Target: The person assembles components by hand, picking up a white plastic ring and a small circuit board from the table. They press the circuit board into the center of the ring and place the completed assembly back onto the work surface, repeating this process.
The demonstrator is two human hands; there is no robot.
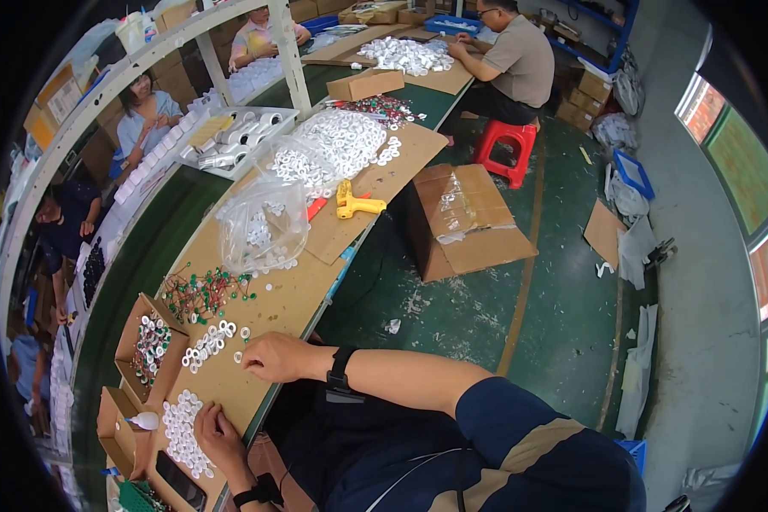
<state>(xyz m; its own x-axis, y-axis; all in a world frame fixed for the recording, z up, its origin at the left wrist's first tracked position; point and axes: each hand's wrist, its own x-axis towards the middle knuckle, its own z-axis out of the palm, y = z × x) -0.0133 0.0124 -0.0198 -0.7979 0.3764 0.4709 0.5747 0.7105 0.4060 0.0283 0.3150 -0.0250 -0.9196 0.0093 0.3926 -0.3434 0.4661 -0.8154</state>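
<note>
While the right hand (273,357) rests curled shut on the table (290,303) beside a row of white rings (209,341), the left hand (218,435), fingers bent together, touches another patch; they look light, stiff, best pinched by the rim.

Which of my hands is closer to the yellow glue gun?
Right. The right hand rests on the cardboard well below the glue gun; the left hand is lower still, by the white rings.

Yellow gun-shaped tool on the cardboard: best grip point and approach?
Take the yellow tool by its handle, the stubby part pointing toward the bench edge, coming from above. It lies flat on its side on the cardboard sheet, handle clear of the white rings.
</note>
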